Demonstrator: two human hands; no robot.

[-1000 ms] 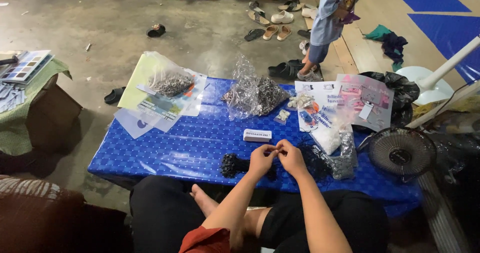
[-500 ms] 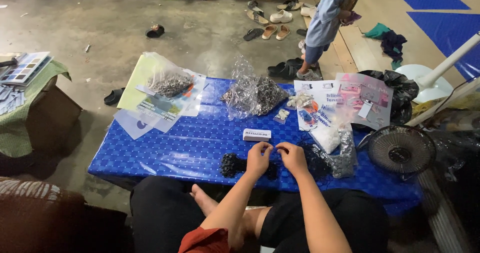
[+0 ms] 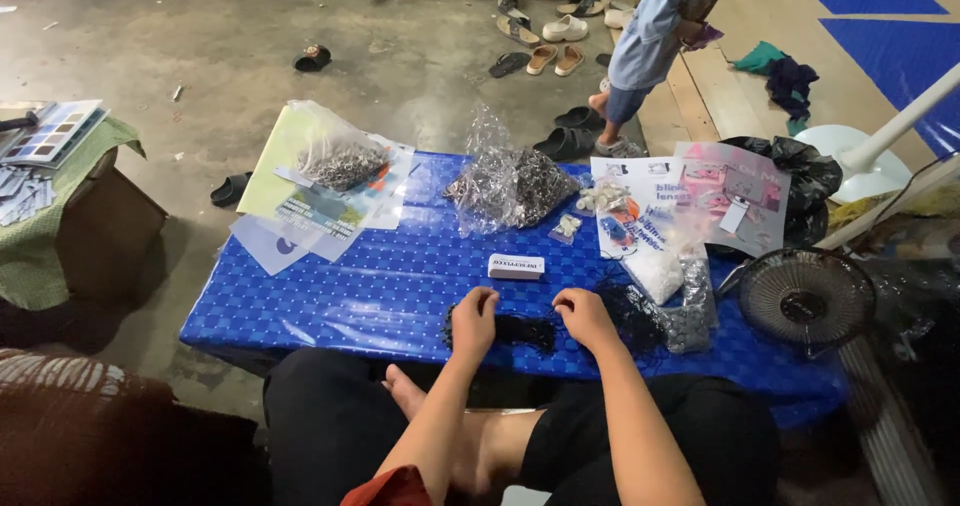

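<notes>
I sit at a low table covered in blue patterned plastic (image 3: 330, 296). My left hand (image 3: 474, 318) rests with curled fingers on the left end of a small black bundle of cord-like pieces (image 3: 518, 332) at the near edge. My right hand (image 3: 586, 316) is curled at the bundle's right end; what its fingers hold is hidden. More black tangled material (image 3: 632, 318) lies just right of that hand. A small white rectangular box (image 3: 516, 266) sits just beyond both hands.
A clear bag of dark metal bits (image 3: 505, 186) stands mid-table, and another bag lies on printed sheets (image 3: 335, 171) at the left. Bags and papers (image 3: 690, 226) crowd the right. A small fan (image 3: 806, 296) sits at the right edge. A person (image 3: 650, 41) stands beyond, among sandals.
My hands were raised and close together over the table's near edge. They have lowered and moved apart onto the black bundle. The standing person has shifted a little.
</notes>
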